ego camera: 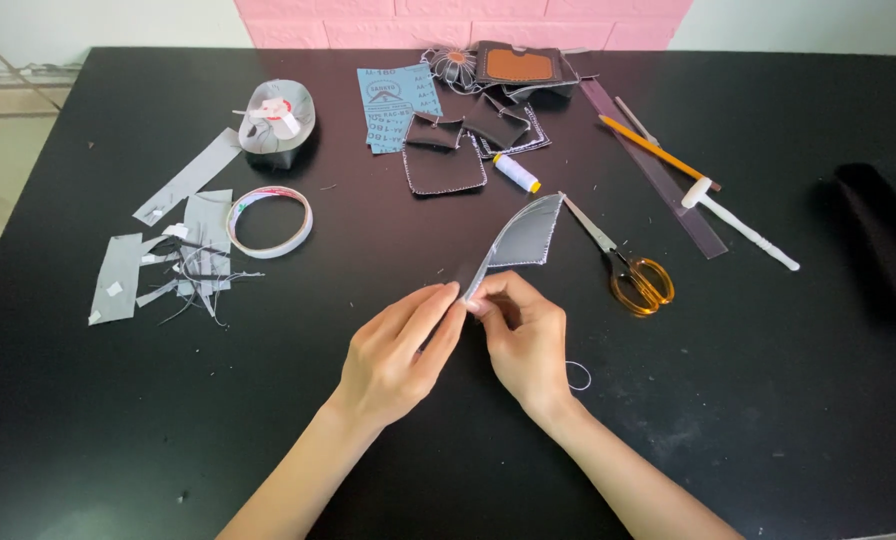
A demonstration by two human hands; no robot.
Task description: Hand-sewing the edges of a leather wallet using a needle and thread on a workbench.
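Head camera: I see both hands over the middle of the black tabletop (728, 400). The left hand (396, 355) and the right hand (526, 340) come together and pinch one end of a grey stitched leather piece (523, 235). The fingers of both hands are closed on it. The piece sticks up and away from the hands, toward the far edge, and has white stitches along its rim. A thin loop of thread (580, 376) lies just beside the right wrist.

Just right of the piece lie scissors with orange handles (630, 266). Farther right are a dark ruler (658, 175), a yellow pencil (653, 148) and a white awl (740, 222). A black pouch (883, 240) sits at the right edge.

Near the far edge I see a blue sandpaper sheet (398, 105), small dark stitched leather pieces (446, 160) and a white thread spool (516, 172). Behind them is a brown and black wallet (520, 68).

Toward the far left corner sits a small grey bowl (280, 120). It holds bits of white and grey scrap; I cannot tell more about what is inside. Near the left edge are a roll of tape (270, 221) and grey strips and scraps (163, 260).
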